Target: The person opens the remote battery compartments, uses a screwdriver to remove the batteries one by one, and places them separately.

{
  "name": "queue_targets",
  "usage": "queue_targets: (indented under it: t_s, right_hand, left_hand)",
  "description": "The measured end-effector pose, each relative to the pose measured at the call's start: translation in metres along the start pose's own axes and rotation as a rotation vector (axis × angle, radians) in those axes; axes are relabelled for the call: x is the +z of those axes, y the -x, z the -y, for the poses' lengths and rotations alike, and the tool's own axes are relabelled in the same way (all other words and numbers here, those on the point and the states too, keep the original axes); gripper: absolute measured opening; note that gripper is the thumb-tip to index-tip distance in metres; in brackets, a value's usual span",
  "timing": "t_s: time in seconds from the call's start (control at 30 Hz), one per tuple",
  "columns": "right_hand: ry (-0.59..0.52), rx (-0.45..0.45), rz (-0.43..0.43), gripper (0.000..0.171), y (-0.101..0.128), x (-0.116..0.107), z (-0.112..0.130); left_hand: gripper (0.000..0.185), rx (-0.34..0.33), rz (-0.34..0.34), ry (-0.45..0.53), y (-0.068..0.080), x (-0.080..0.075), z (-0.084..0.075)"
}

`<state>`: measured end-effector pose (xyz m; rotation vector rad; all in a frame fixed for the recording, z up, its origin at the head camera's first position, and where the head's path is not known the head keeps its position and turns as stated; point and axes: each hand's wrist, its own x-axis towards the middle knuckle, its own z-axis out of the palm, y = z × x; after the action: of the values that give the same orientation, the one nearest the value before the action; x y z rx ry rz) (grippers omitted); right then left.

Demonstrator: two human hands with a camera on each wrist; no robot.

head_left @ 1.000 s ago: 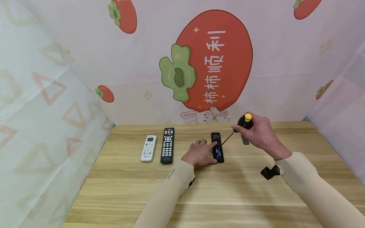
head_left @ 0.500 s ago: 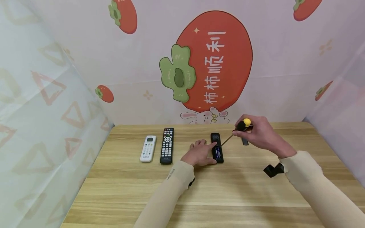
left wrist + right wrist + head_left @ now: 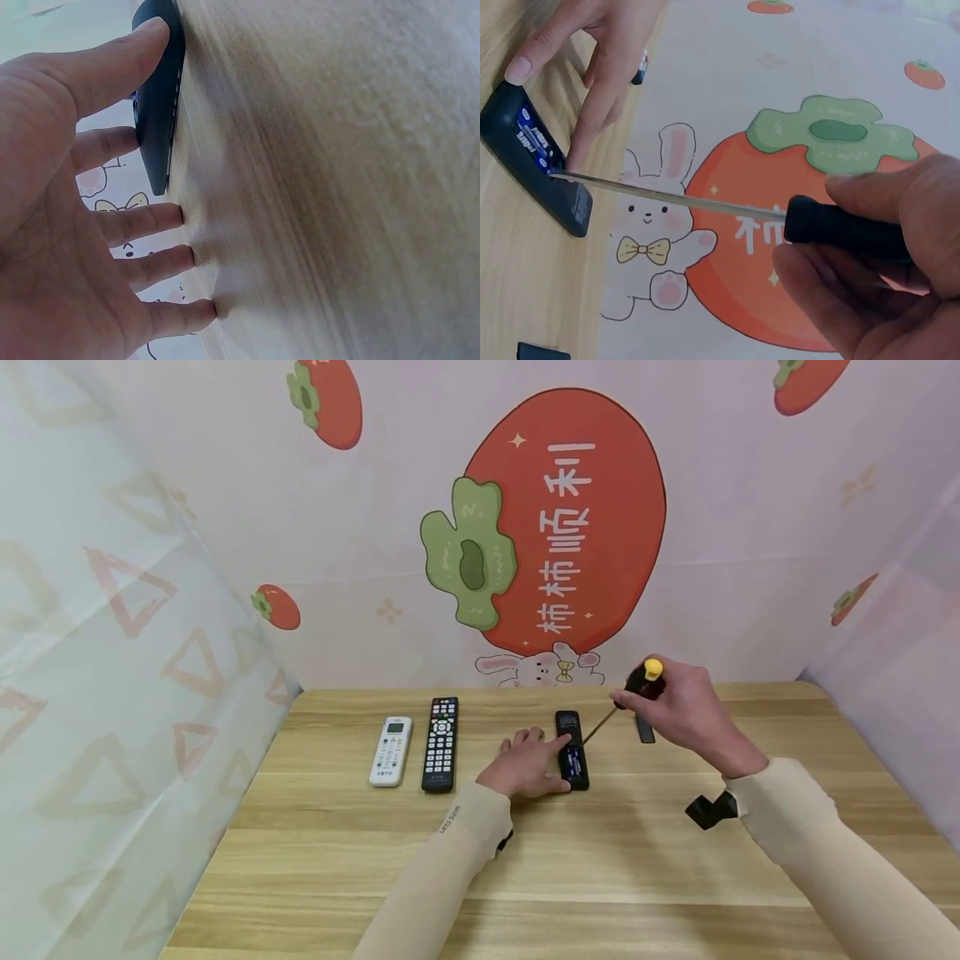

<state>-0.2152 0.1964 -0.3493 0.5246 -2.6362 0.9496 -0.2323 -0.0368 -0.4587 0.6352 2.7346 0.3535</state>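
My right hand [image 3: 686, 706] grips a screwdriver [image 3: 847, 229] by its black and yellow handle. Its metal shaft slants down to a black remote control [image 3: 568, 722] lying face down, and the tip is at one end of the battery compartment. Blue batteries [image 3: 534, 141] show inside the uncovered compartment. From the left side my left hand [image 3: 522, 766] steadies the remote control. Thumb and index finger are stretched out onto it, while the other fingertips rest on the table, as the left wrist view shows.
A white remote control [image 3: 391, 752] and a longer black remote control [image 3: 440, 745] lie side by side at the left on the wooden table [image 3: 360, 868]. The small black cover [image 3: 645, 729] lies beyond the screwdriver. A patterned backdrop [image 3: 360, 527] stands behind.
Half a second ago my right hand dipped the screwdriver's handle and shifted right; now it is back up at about its earlier angle. The left hand and remote control have stayed put.
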Motion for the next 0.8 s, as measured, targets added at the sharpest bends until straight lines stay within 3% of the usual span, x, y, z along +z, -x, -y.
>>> queue_targets:
  t_s: [0.37,0.8]
  right_hand:
    - [-0.063,-0.089,0.069,0.021,-0.0016,0.0034,-0.0034]
    - [-0.1,-0.132,0.146,0.021,-0.0043,0.0015,-0.0041]
  left_hand:
    - [0.075,-0.009,0.002,0.008,0.0009,-0.0014,-0.0002]
    - [0.075,-0.016,0.009,0.023,0.0001,-0.0016,-0.0014]
